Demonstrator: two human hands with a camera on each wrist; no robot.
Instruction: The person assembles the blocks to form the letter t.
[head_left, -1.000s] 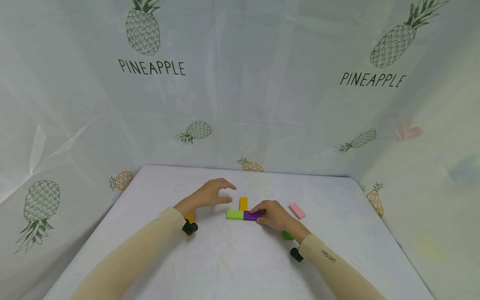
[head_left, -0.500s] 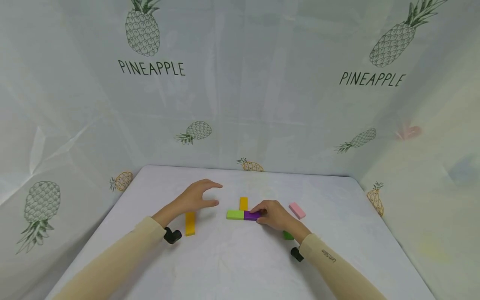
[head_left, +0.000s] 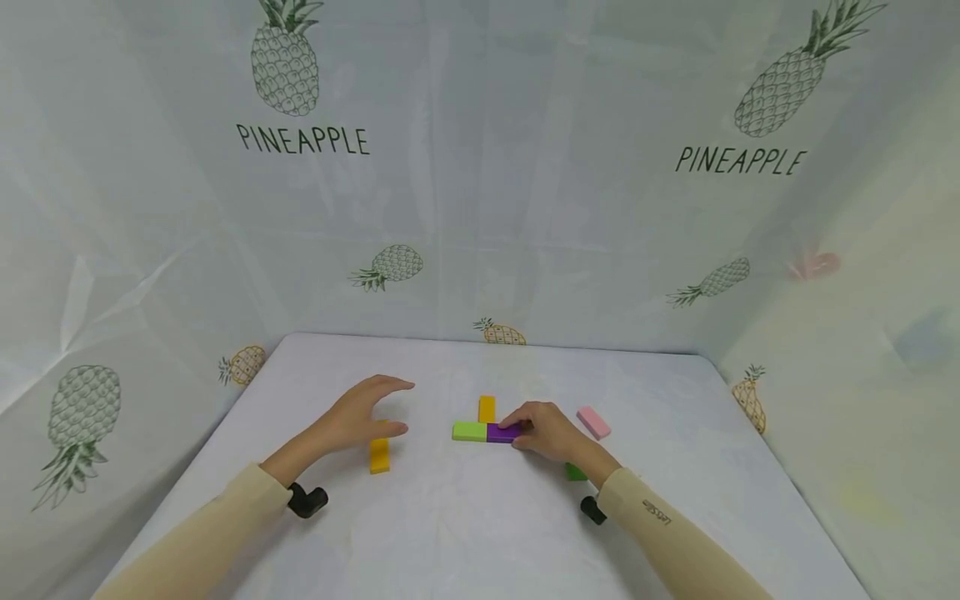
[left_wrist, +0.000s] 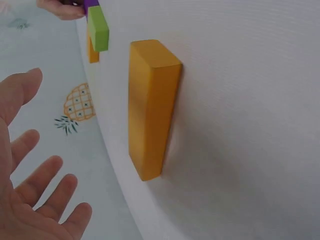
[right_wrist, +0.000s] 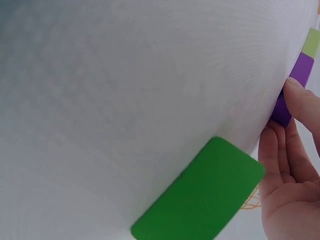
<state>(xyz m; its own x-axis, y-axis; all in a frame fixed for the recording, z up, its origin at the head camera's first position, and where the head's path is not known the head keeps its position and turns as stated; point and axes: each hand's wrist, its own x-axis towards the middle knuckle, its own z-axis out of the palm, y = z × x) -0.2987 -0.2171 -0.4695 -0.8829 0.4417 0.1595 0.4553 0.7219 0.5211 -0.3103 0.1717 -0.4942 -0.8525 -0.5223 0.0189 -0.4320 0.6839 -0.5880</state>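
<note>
A purple block [head_left: 501, 432] lies end to end with a light green block [head_left: 469, 432], and a yellow block [head_left: 487, 408] stands off behind their junction. My right hand [head_left: 551, 431] pinches the right end of the purple block between thumb and fingers, also visible in the right wrist view [right_wrist: 295, 185]. Over at the left, my left hand [head_left: 352, 419] hovers with spread fingers above another yellow block [head_left: 379, 457], holding nothing. The left wrist view shows that yellow block [left_wrist: 150, 110] beside the open palm [left_wrist: 35, 190].
A pink block [head_left: 594, 422] lies to the right, behind my right hand. Under my right wrist is a green block [head_left: 576, 472], partly covered in the head view. The white tabletop [head_left: 442, 525] ends at a patterned cloth [head_left: 480, 167] at the back.
My left hand has moved left and toward me, away from the joined blocks, to above the left yellow block. My right hand stays on the purple block.
</note>
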